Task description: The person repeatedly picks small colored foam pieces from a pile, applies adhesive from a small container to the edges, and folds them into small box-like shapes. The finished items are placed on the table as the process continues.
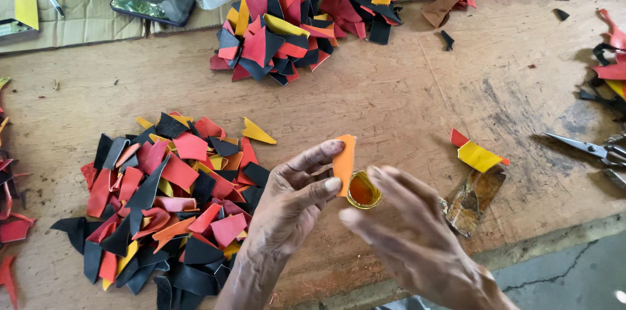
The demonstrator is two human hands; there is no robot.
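1. My left hand (293, 196) pinches an orange leather scrap (344, 161) between thumb and forefinger; my right hand (407, 238) cups a small yellow glue pot (363, 191), both above the table's near edge (391, 98).
2. The pot touches the scrap, so a tilt might smear glue over my thumb or drip near the piled pieces (169, 199).
3. My right fingertips blur, so I cannot tell how firmly they clasp the pot, and its underside is hidden.
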